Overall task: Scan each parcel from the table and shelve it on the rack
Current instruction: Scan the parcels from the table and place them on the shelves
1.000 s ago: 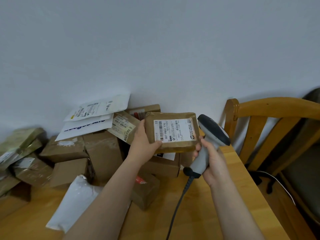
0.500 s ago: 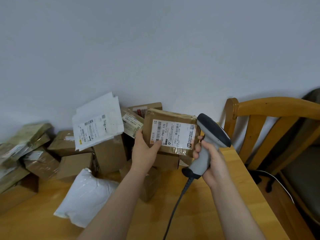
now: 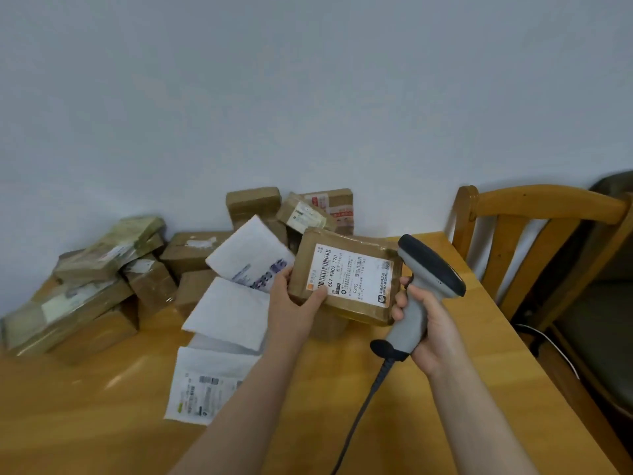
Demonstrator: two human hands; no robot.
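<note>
Across the near half: big yellow-brown wooden table (image 3: 102, 423). Far right, beside it: wooden chair with slats (image 3: 534, 207). Heaped far left against the wall: pile of brown cardboard boxes (image 3: 102, 269).

Slid down from that pile toward the near side since a moment ago: flat white plastic mail bags (image 3: 233, 313), now lying loose on the table. Means a shaky pile, so more could slip.

Held up above the table, right of the bags: flat brown parcel with a white label (image 3: 346, 279), label up, tipped more to one side than a moment ago. Probably turned to show the bars.

Just beside the parcel's right edge: grey scanner with a black head and black cord (image 3: 428, 272). Aim hard to tell.

Pinching the parcel's left edge: left hand (image 3: 291, 310), thumb pressed on top. Wrapped tight round the scanner handle: right hand (image 3: 431, 330).

Looks like the scan step, with shelving to follow. No rack in view.
</note>
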